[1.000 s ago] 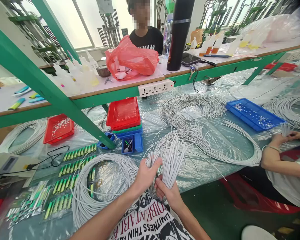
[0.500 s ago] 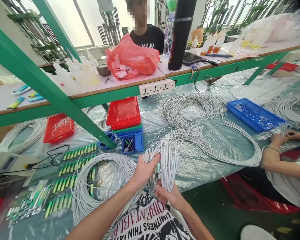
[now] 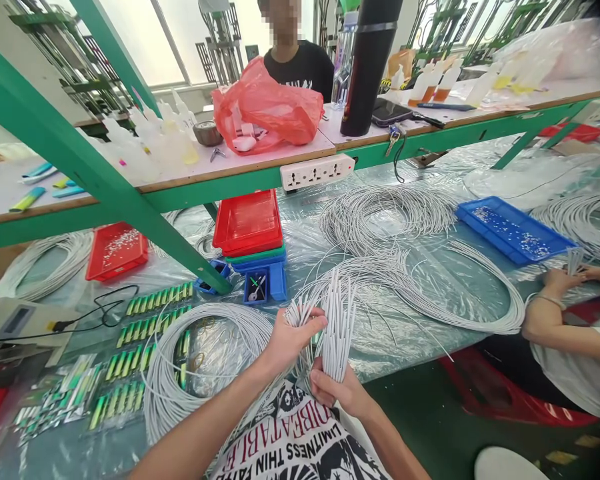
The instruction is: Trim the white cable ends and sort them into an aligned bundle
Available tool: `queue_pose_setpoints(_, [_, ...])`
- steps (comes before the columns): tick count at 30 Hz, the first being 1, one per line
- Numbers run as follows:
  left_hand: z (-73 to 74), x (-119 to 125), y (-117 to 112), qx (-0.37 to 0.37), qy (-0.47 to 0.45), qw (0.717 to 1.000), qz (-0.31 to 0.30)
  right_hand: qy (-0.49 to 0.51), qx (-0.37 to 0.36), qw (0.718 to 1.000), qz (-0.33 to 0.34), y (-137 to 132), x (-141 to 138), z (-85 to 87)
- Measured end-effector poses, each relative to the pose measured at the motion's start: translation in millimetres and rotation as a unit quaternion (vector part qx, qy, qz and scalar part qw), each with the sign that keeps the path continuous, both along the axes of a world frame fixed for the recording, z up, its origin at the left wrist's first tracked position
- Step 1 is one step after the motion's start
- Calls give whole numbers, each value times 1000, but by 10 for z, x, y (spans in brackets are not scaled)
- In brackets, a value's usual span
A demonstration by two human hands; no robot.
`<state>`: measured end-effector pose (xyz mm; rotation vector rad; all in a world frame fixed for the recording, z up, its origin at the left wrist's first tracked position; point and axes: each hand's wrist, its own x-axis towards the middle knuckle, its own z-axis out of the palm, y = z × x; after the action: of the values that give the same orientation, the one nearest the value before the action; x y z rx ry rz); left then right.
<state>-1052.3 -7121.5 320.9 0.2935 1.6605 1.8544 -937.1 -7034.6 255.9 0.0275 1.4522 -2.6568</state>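
My right hand (image 3: pixel 337 388) is closed round the lower part of a thick bundle of white cables (image 3: pixel 338 330), whose ends point upward. Close beside it, my left hand (image 3: pixel 294 337) grips a smaller bunch of white cables (image 3: pixel 300 308) with the ends sticking out above the fingers. My left thumb reaches across to the edge of the larger bundle. Below the hands, the cables run down towards my lap and are partly hidden. A large coil of white cable (image 3: pixel 167 373) lies on the table to the left of my hands, and another coil (image 3: pixel 380 217) lies beyond them.
Stacked red trays (image 3: pixel 248 223) and small blue bins (image 3: pixel 278 283) stand ahead. A blue tray (image 3: pixel 523 230) of small white parts lies right, near a co-worker's hands (image 3: pixel 563 279). Green-yellow packets (image 3: pixel 125 363) lie left. A green-framed shelf (image 3: pixel 220 187) with a power strip (image 3: pixel 317 173) spans the table.
My left thumb has moved slightly right, closer to the large bundle. Both hands keep their hold on the cables, and the camera view has shifted a little.
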Motion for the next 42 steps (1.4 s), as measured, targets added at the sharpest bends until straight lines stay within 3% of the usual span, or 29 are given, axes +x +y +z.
queue_pose_setpoints(6, [34, 5, 18, 21, -28, 999, -3, -8, -1, 1000, 5, 5, -5, 57])
queue_pose_setpoints(14, [20, 0, -1, -1, 5, 1000, -12, -15, 14, 1000, 13, 27, 3, 30])
queue_pose_setpoints(23, [41, -63, -35, 28, -56, 995, -75, -18, 39, 998, 44, 50, -10, 77])
queue_pose_setpoints(31, [99, -35, -31, 47, -35, 996, -63, -19, 17, 999, 40, 36, -10, 17])
queue_pose_setpoints(42, [96, -50, -28, 73, -43, 990, -112, -14, 55, 996, 70, 39, -11, 137])
